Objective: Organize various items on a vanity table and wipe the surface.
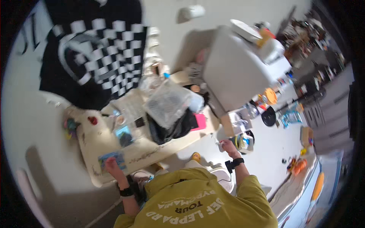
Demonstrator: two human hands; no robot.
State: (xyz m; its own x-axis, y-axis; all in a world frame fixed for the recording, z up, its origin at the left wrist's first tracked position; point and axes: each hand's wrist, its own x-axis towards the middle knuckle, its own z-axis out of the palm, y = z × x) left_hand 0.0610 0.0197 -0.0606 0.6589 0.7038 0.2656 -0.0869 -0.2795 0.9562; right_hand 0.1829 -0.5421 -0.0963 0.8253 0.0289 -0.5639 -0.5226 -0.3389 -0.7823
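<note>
My left hand is at the near left corner of the table, its blurred fingers looking curled. Partly under it lies a flat blue packet; I cannot tell whether the fingers grip it. My right hand reaches forward past the table's right end, fingers closed around something small and pale that I cannot make out. Close beside that hand stands a bin holding mixed wrappers. A white open box sits just beyond it.
The cream table carries a clear plastic container, a black bag, a pink flat item and another blue packet. Behind stands a white fridge-like cabinet with dishes on top. Orange toys lie on the floor at right.
</note>
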